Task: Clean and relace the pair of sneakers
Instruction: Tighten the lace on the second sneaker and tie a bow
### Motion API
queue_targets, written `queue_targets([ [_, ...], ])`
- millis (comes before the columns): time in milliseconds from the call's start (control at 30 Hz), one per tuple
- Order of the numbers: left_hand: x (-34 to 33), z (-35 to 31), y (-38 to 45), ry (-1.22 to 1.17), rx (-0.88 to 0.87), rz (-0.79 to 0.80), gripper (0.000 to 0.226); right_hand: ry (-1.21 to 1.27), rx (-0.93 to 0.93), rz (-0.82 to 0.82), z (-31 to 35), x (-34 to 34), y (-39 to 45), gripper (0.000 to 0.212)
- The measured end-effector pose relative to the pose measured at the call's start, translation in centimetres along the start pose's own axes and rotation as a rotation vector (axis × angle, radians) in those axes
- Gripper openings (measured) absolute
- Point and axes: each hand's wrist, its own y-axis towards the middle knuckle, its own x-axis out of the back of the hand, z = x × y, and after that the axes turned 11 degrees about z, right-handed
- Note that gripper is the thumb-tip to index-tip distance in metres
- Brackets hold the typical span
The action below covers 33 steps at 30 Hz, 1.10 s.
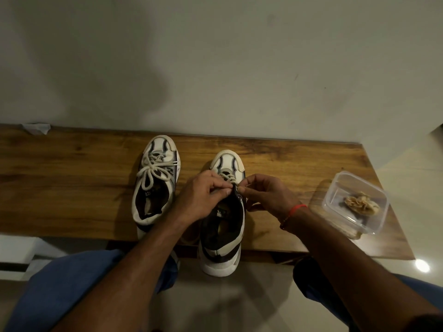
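Two white and black sneakers stand toes-away on a wooden shelf [72,183]. The left sneaker [157,178] is laced, its cream lace tied in a bow. The right sneaker [224,224] juts heel-first past the shelf's front edge. Its lace [229,177] crosses the lower eyelets only. My left hand [203,195] pinches the lace at the tongue's top. My right hand [266,192] pinches the lace end beside an upper eyelet, a red thread band on its wrist.
A clear plastic tub [335,195] with a crumpled beige cloth [362,203] inside sits at the shelf's right end. A scrap of white paper [37,128] lies at the back left against the wall. My blue-trousered knees are below the shelf, over a pale tiled floor.
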Motion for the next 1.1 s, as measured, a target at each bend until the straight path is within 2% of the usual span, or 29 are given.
queue_targets([
  [100,-0.9,-0.2,-0.2,0.012,0.012,-0.125,0.022,0.016,-0.001,0.023,-0.1,0.2,0.0,0.008],
  [300,-1.9,-0.5,-0.3,-0.105,0.067,-0.204,0.020,0.026,0.021,0.035,-0.2,0.3,0.0,0.009],
  [567,-2.1,-1.3,-0.2,-0.288,0.140,-0.268,0.023,-0.029,0.032,0.022,-0.4,0.3,0.1,0.013],
  [733,-2.0,-1.1,-0.4,-0.456,0.168,-0.237,0.017,-0.075,0.059,-0.005,-0.4,0.2,0.1,0.011],
  [833,-1.3,-1.0,-0.4,-0.386,0.143,-0.163,0.015,-0.075,0.066,-0.032,-0.3,0.1,0.0,0.010],
  [900,-0.8,-1.1,-0.4,-0.214,0.095,-0.107,0.017,-0.047,0.041,-0.033,0.1,0.0,-0.1,0.011],
  [967,-0.5,-1.1,-0.4,0.020,0.069,-0.104,0.029,-0.014,0.000,-0.032,0.3,0.0,-0.2,0.009],
  [1033,0.0,-0.9,-0.5,0.158,0.184,-0.123,0.051,0.055,-0.051,-0.056,0.4,0.3,-0.2,0.009],
  [1100,0.7,-0.9,-0.6,0.145,0.362,-0.122,0.063,0.148,-0.106,-0.105,0.6,1.1,-0.1,0.014],
])
